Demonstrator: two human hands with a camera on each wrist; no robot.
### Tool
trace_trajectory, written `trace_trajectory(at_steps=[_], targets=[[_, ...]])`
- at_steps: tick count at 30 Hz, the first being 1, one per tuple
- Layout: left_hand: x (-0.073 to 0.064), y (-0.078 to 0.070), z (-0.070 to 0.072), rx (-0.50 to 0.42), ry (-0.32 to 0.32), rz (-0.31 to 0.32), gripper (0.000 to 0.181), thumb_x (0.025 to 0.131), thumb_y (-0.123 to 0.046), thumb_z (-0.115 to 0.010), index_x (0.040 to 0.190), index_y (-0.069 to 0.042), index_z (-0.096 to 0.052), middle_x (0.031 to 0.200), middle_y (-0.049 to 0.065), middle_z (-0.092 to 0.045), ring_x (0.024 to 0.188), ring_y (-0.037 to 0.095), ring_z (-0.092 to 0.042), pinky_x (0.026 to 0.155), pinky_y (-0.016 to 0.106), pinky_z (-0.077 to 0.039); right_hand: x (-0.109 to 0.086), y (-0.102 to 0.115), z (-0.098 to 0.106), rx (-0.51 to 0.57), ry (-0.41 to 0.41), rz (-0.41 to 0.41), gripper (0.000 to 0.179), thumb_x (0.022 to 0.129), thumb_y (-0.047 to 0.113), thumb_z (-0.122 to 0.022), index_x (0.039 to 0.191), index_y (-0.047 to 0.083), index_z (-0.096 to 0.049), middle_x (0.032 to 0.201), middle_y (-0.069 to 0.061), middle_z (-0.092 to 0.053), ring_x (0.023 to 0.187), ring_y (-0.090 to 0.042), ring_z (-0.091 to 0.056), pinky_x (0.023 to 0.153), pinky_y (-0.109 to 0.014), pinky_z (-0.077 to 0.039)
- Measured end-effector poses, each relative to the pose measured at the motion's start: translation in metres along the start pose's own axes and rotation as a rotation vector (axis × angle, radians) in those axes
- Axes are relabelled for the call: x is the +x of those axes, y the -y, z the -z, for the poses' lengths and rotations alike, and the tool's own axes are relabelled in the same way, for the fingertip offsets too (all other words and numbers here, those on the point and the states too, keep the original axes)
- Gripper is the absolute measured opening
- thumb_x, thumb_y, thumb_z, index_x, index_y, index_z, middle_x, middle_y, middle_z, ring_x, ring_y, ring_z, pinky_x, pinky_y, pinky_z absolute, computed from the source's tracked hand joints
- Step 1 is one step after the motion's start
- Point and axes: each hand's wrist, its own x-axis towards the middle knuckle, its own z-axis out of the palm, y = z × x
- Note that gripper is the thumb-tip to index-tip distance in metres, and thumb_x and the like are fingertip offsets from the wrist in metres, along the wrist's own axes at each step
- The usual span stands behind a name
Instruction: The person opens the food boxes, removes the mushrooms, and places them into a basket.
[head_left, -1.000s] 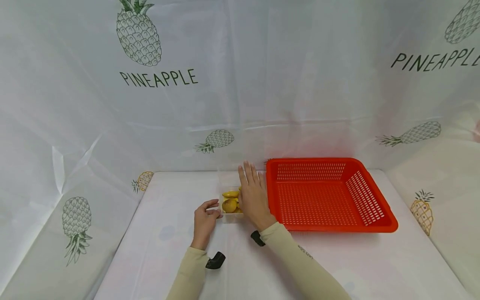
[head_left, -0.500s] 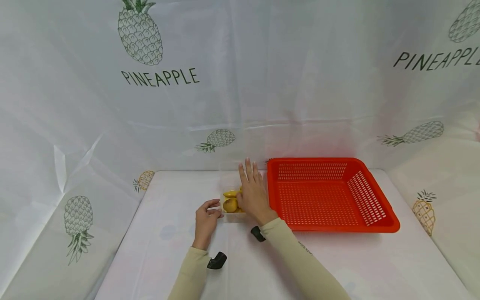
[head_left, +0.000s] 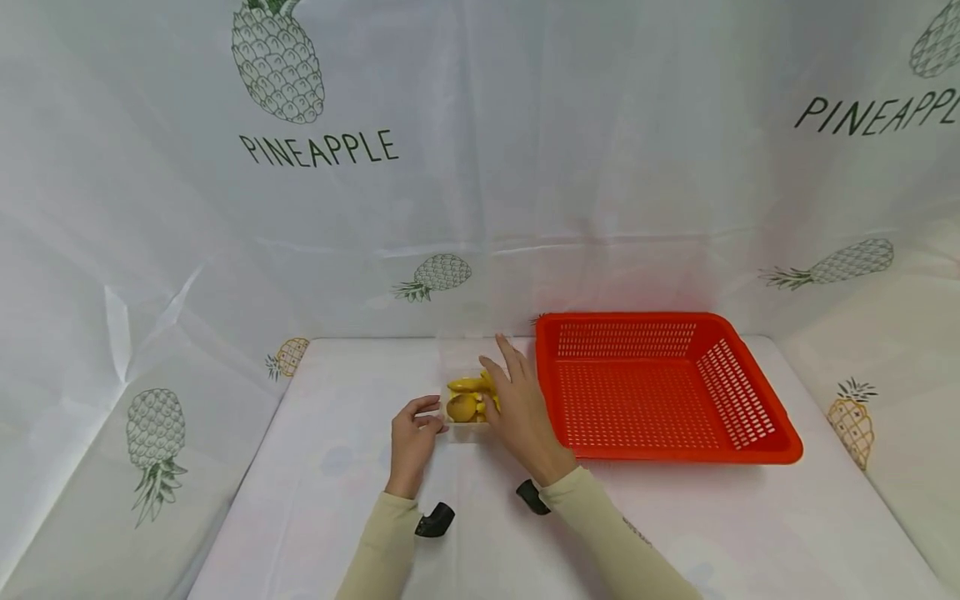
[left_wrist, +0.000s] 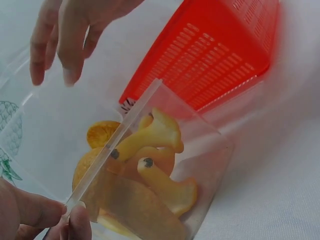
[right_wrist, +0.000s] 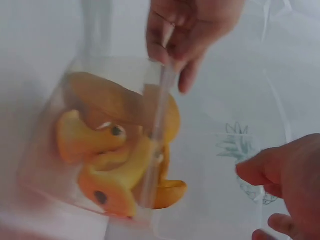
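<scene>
A small clear plastic box (left_wrist: 215, 150) stands on the table, its transparent lid (head_left: 457, 354) raised at the back. Inside lie several yellow toy fruits, among them curved banana-shaped ones (left_wrist: 169, 186) with dark tips and a rounder mango-like one (head_left: 462, 407). My left hand (head_left: 411, 440) pinches the box's rim at its left side between thumb and fingers. Over the right part of the box is my right hand (head_left: 525, 417). Its fingers are loosely bent with nothing between them, and it partly covers the fruits in the head view.
A red perforated plastic basket (head_left: 637, 408) stands just right of the box. A white cloth with pineapple prints (head_left: 442, 272) hangs behind the table and along its sides. A black wrist mount (head_left: 435, 521) sits by my left sleeve.
My right hand has drawn back slightly to the right and toward me, its straight fingers now bent and spread. More of the yellow fruits shows. My left hand stays at the box.
</scene>
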Motion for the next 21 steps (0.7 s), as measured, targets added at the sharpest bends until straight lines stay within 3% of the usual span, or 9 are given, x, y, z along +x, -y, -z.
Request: trace_trajectory(at_steps=[5,15,21], targets=[[0.0,-0.001,0.0,0.003,0.002,0.008,0.034,0.094,0.011,-0.063,0.128,0.01,-0.067,0.121,0.025,-0.066,0.084,0.022,-0.069,0.084,0.05,-0.066,-0.013,-0.002,-0.001,0.035,-0.049,0.041,0.048,0.085,0.0,-0.085,0.13,0.003,-0.07,0.152,-0.019,-0.051,0.13,-0.038,-0.054,0.109,-0.051,-0.055],[0.0,-0.001,0.004,-0.005,0.015,0.02,0.036,0.094,0.012,-0.061,0.13,0.009,-0.067,0.124,0.026,-0.065,0.084,0.018,-0.068,0.086,0.051,-0.066,-0.021,-0.01,-0.014,-0.046,0.014,0.031,0.05,0.085,0.002,-0.086,0.131,0.002,-0.068,0.134,-0.016,-0.063,0.123,-0.037,-0.056,0.097,-0.05,-0.055],[0.0,0.001,0.002,-0.023,0.023,0.011,0.035,0.095,0.013,-0.063,0.131,0.011,-0.065,0.125,0.027,-0.064,0.086,0.019,-0.068,0.082,0.044,-0.067,-0.02,-0.01,-0.016,-0.109,0.047,-0.004,0.049,0.088,0.007,-0.085,0.134,0.005,-0.068,0.131,-0.014,-0.065,0.124,-0.036,-0.056,0.094,-0.049,-0.055]])
